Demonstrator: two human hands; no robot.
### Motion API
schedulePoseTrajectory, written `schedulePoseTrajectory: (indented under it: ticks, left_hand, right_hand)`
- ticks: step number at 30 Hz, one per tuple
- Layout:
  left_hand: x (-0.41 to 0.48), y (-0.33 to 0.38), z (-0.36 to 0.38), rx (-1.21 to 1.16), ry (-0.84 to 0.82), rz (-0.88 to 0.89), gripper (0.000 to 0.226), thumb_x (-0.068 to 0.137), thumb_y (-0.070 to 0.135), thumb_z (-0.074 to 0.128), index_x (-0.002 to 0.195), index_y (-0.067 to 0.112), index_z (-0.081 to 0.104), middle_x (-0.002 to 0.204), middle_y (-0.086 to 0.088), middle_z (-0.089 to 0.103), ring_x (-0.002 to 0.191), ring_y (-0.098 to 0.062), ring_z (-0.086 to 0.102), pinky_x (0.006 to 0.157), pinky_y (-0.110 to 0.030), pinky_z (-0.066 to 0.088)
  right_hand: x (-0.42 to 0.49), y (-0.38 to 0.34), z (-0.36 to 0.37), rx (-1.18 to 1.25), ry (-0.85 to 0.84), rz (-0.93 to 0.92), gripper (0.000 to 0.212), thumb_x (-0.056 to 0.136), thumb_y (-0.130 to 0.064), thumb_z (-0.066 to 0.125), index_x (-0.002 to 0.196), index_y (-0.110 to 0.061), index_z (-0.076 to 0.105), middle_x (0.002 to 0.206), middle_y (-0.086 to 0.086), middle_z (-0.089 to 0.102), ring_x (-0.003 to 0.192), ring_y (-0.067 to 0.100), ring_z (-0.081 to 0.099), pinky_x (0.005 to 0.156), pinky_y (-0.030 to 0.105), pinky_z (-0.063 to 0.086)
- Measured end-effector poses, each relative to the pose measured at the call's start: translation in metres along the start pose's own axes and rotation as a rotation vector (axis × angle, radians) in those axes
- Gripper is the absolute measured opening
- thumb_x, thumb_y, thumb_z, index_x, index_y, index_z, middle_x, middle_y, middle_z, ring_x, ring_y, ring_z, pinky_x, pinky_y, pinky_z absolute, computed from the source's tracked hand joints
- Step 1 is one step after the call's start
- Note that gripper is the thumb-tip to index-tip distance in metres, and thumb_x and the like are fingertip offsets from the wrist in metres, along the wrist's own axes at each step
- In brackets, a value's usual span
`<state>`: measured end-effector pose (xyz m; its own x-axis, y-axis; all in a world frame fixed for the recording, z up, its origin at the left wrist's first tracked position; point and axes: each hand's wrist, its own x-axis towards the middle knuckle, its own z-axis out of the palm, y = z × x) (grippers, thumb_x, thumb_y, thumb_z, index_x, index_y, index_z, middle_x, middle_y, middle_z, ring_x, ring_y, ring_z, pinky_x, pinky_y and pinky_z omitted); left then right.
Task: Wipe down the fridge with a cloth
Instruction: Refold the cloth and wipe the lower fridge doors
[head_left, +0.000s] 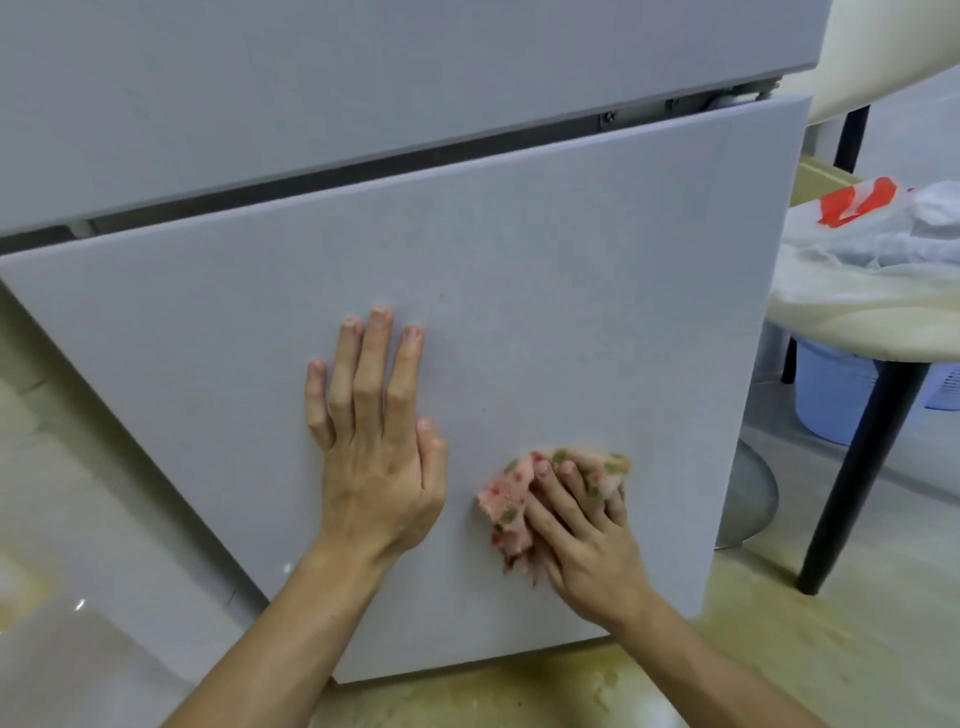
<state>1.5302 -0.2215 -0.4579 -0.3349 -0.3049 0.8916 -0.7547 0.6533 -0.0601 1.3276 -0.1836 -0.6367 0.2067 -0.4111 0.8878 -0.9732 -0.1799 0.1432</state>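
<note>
The grey fridge fills the view; its lower door (519, 291) stands slightly ajar below the upper door (363, 88). My left hand (376, 441) lies flat on the lower door, fingers straight and spread upward. To its right, my right hand (582, 530) presses a pink cloth (511, 499) with green and red spots against the lower part of the same door, fingers spread over the bunched fabric.
A cream chair (872, 312) with black legs stands close at the right, holding a white plastic bag (883, 228) with red print. A pale blue bin (831, 395) sits under it. Beige tiled floor (779, 649) lies below the door.
</note>
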Motion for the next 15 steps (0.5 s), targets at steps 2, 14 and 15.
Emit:
schedulePoseTrajectory:
  ticks: [2,14,15]
  left_hand:
    - [-0.001,-0.004,-0.001,0.004,0.007,-0.006,0.086,0.083,0.011,0.058,0.162,0.012,0.024,0.172,-0.010,0.012,0.163,-0.022,-0.002,0.130,-0.052,0.000]
    - [-0.002,-0.028,-0.010,-0.004,0.058,-0.063,0.080,0.082,0.014,0.054,0.158,0.009,0.029,0.170,-0.011,0.016,0.162,-0.015,-0.003,0.130,-0.046,-0.001]
    - [-0.002,-0.031,-0.011,-0.010,0.067,-0.066,0.079,0.083,0.015,0.053,0.158,0.007,0.029,0.169,-0.012,0.017,0.162,-0.015,-0.002,0.130,-0.046,-0.001]
  right_hand:
    - [0.009,0.012,-0.007,-0.023,0.003,-0.070,0.078,0.097,-0.022,0.052,0.167,-0.026,0.017,0.176,-0.004,0.010,0.162,0.019,0.010,0.131,0.043,0.004]
    - [0.206,0.000,-0.063,0.290,0.538,0.299,0.049,0.101,0.000,0.057,0.147,-0.010,0.045,0.159,0.011,0.043,0.155,0.019,0.028,0.129,0.042,0.013]
    - [0.196,-0.004,-0.057,0.283,0.530,0.273,0.043,0.101,-0.002,0.057,0.142,-0.011,0.048,0.158,0.009,0.042,0.156,0.019,0.026,0.129,0.042,0.013]
